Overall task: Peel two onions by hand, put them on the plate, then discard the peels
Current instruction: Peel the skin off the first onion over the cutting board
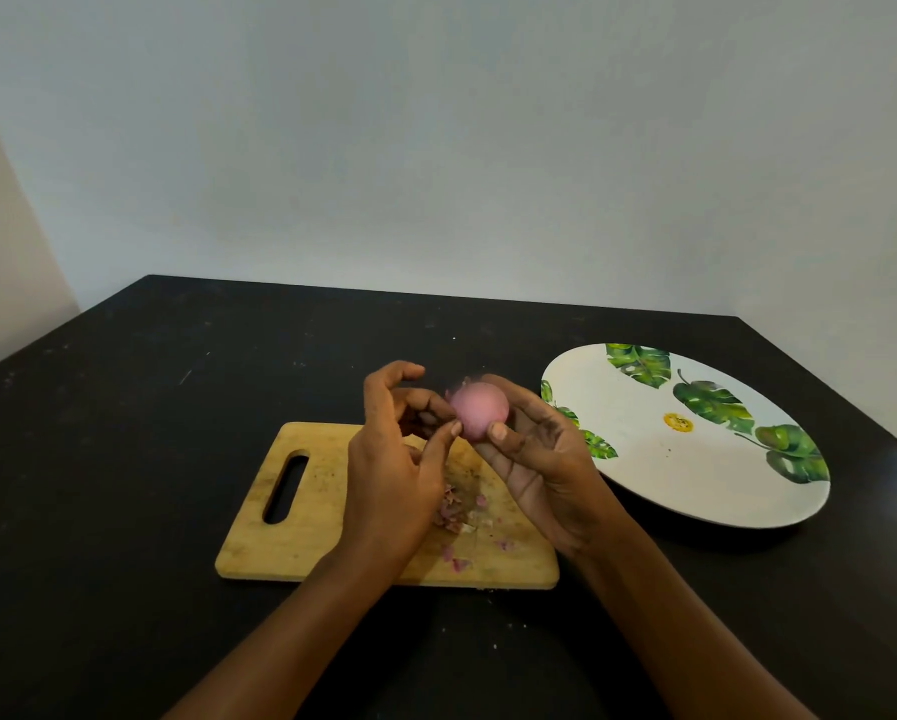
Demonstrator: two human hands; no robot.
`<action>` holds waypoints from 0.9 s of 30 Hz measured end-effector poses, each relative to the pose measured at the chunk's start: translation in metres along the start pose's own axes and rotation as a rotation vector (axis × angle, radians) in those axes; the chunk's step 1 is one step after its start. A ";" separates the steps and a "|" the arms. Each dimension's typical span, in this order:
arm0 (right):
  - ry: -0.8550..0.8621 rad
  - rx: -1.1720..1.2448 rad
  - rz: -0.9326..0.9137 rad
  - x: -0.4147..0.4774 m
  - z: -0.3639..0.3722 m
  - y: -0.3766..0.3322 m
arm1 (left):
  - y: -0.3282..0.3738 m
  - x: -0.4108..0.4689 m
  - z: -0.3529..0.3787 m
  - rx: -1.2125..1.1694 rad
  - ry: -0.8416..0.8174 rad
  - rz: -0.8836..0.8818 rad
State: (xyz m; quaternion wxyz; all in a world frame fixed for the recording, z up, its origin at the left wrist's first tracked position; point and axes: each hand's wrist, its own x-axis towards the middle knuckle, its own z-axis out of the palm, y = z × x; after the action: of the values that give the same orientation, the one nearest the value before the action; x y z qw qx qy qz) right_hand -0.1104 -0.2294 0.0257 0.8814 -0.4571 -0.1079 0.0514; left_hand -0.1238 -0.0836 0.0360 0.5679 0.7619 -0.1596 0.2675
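Note:
A small pink onion [479, 409] is held in the air above the far end of the wooden cutting board [306, 517]. My right hand [534, 459] grips it from the right, fingers behind and thumb in front. My left hand [394, 459] is at the onion's left side, its thumb and fingertips touching the skin there. Bits of pink peel [457, 517] lie scattered on the board below my hands. The white plate [644, 459] with green leaf prints sits to the right, with nothing on it. A second onion is not visible.
The board and plate rest on a black table [124, 459] that meets a pale wall at the back. The board's handle slot [286, 488] faces left. A few crumbs lie on the table in front of the board.

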 end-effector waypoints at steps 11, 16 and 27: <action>0.039 -0.028 0.005 0.001 -0.002 0.001 | -0.005 0.002 -0.002 0.033 0.067 0.021; 0.060 0.032 0.018 0.002 -0.005 0.003 | -0.006 0.000 0.001 0.095 -0.009 0.074; 0.034 0.150 0.061 0.000 -0.005 -0.004 | -0.001 -0.006 0.005 0.032 -0.035 0.127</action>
State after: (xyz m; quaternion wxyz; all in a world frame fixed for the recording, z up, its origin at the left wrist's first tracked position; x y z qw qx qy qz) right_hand -0.1092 -0.2352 0.0261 0.9129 -0.3935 -0.0746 0.0785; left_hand -0.1269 -0.0884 0.0305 0.5348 0.7637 -0.2133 0.2919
